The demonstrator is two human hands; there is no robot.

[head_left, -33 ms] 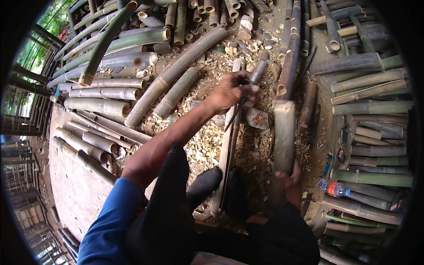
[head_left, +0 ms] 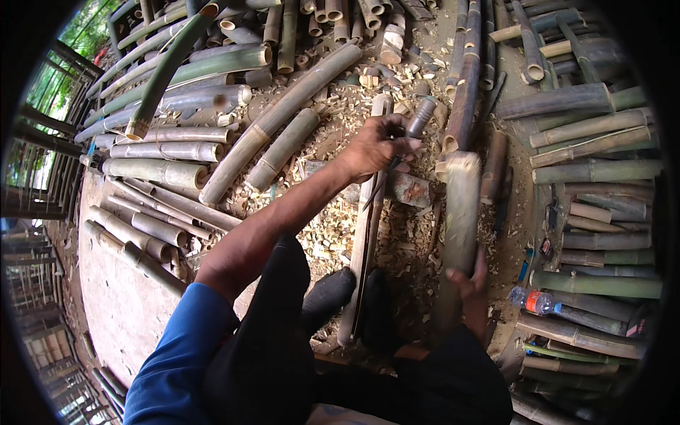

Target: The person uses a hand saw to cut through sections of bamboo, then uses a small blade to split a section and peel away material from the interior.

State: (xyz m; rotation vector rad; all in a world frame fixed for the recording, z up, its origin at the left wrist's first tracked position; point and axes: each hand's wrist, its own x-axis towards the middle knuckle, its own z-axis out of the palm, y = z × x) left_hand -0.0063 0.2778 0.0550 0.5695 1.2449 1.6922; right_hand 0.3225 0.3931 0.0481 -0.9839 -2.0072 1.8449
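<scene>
My left hand [head_left: 375,150] is closed around a chisel [head_left: 421,117] with a grey, ringed handle. Its thin dark blade slants down to a long bamboo piece [head_left: 354,294]. A dark slot runs along this bamboo, which lies lengthwise between my two dark-clad feet. To the right, my right hand [head_left: 471,287] grips a thick pale wooden mallet [head_left: 462,209], smeared by motion. The mallet's broad end points away from me, apart from the chisel handle. Part of the chisel is hidden behind my left fingers.
Wood chips [head_left: 329,227] litter the ground. A reddish-grey stone block [head_left: 411,190] sits beside the bamboo. Bamboo lengths [head_left: 283,120] lie at left, with stacked ones [head_left: 595,171] along the right. A plastic bottle [head_left: 535,301] rests at right. Dark bamboo poles [head_left: 467,85] stretch away beyond the mallet.
The mallet has shifted slightly right and away from me, with my right hand moving along. My left hand and the chisel have moved only a little to the right.
</scene>
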